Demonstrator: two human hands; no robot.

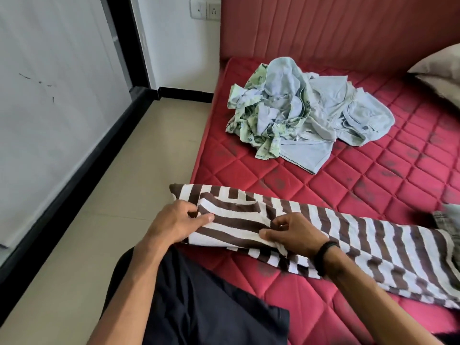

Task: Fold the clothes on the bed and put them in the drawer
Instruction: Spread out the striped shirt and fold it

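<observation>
Reaching forward from the lower left, our left hand (178,221) lies at the near-left corner of the bed (373,185), fingers curled, thumb and forefinger pinching the left end of a folded flap of the brown-and-white striped shirt (361,240). Just to its right, our right hand (296,236), a black band (324,256) on its wrist, bends at the knuckles and pinches the flap's right end between thumb and fingers. That striped shirt lies flat along the bed's near edge, its left end overhanging the corner above the tiled floor (104,227), its length running right toward the frame edge. Farther back, well apart from both hands, a crumpled pile of pale blue and green clothes (306,113) sits near the bed's left edge. Bare red quilting lies open between shirt and pile. At far right a pillow (440,68) rests against the headboard (336,28).
</observation>
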